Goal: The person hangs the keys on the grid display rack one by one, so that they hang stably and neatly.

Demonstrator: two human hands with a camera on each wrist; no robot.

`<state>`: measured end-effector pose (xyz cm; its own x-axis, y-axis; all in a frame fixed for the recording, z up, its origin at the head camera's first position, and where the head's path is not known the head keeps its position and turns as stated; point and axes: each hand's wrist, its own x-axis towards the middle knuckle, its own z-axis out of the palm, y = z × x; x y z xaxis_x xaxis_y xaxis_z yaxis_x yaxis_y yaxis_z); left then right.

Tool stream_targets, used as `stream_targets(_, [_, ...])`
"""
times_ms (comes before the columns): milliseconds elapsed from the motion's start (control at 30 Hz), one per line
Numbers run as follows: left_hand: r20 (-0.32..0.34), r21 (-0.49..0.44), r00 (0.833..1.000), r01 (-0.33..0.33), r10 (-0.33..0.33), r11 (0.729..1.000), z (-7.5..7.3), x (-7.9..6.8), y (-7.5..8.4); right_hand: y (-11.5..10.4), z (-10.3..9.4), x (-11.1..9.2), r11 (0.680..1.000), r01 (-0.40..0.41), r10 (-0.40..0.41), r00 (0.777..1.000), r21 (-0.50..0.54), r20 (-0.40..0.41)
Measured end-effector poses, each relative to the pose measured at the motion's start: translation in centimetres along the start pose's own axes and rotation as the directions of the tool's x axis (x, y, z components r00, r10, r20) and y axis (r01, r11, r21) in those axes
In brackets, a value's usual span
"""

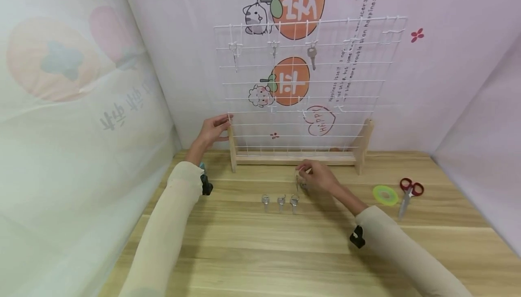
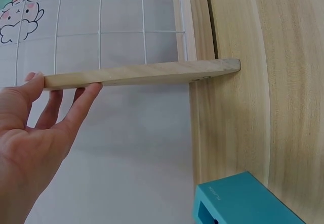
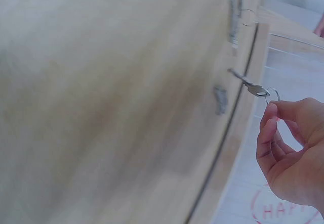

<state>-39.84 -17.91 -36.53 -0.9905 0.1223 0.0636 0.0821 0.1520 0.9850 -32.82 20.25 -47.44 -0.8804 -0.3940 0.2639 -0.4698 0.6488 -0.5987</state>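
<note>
A white wire grid rack (image 1: 301, 81) on a wooden base stands at the back of the table. My left hand (image 1: 212, 130) holds its left wooden upright (image 2: 142, 74) near the top, thumb on one side and fingers on the other. Low in front of the base, my right hand (image 1: 319, 178) pinches a ring, from which a key (image 3: 256, 89) hangs. Three keys with rings lie in a row: a left one (image 1: 266, 201), a middle one (image 1: 281, 201) and a right one (image 1: 294, 202). Another key (image 1: 303, 185) lies partly behind my right hand.
Three keys, including a grey one (image 1: 312, 55), hang on hooks high on the grid. A yellow-green ring-shaped roll (image 1: 385, 195) and red-handled scissors (image 1: 407, 195) lie at the right. A teal box (image 2: 243, 201) sits left of the rack. Printed cloth walls surround the table.
</note>
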Motion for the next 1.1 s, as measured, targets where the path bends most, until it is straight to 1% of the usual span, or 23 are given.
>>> stream_targets(67, [0.001, 0.002, 1.0, 0.004, -0.004, 1.0, 0.0, -0.1, 0.0, -0.5, -0.9, 0.2, 1.0, 0.026, -0.026, 1.0, -0.001, -0.012])
stream_targets(200, [-0.007, 0.006, 1.0, 0.01, -0.01, 1.0, 0.1, -0.1, 0.2, -1.6, -3.1, 0.5, 0.993, 0.119, -0.121, 0.991, -0.026, -0.057])
stream_targets(300, [-0.032, 0.018, 0.999, 0.009, -0.008, 1.0, 0.2, -0.1, 0.3, -2.9, -5.0, 0.8, 0.989, 0.144, -0.146, 0.987, -0.041, -0.07])
stream_targets(467, [-0.064, 0.043, 0.998, 0.011, -0.008, 0.999, 0.2, 0.0, 0.5, -4.9, -8.2, 1.4, 0.993, 0.109, -0.111, 0.993, -0.038, -0.048])
stream_targets(567, [-0.061, 0.037, 0.998, 0.013, -0.011, 0.999, 0.3, 0.2, 0.8, -5.8, -10.1, 1.7, 0.995, 0.097, -0.099, 0.994, -0.031, -0.052])
stream_targets(700, [-0.055, 0.031, 0.998, 0.009, -0.007, 0.999, 0.4, 0.4, 1.1, -6.7, -12.3, 2.1, 0.993, 0.111, -0.115, 0.989, -0.044, -0.097])
stream_targets(867, [-0.063, 0.059, 0.998, 0.001, 0.003, 0.998, 0.6, 0.2, 1.3, -8.1, -15.1, 2.4, 0.992, 0.104, -0.113, 0.983, -0.066, -0.145])
stream_targets(1000, [-0.063, 0.056, 0.998, 0.006, -0.002, 0.998, 0.6, 0.3, 1.2, -9.2, -17.2, 2.8, 0.993, 0.081, -0.098, 0.975, -0.089, -0.201])
stream_targets(1100, [-0.074, 0.054, 0.997, 0.011, -0.006, 0.998, 0.6, 0.3, 1.1, -9.8, -18.5, 3.1, 0.995, 0.058, -0.077, 0.969, -0.086, -0.234])
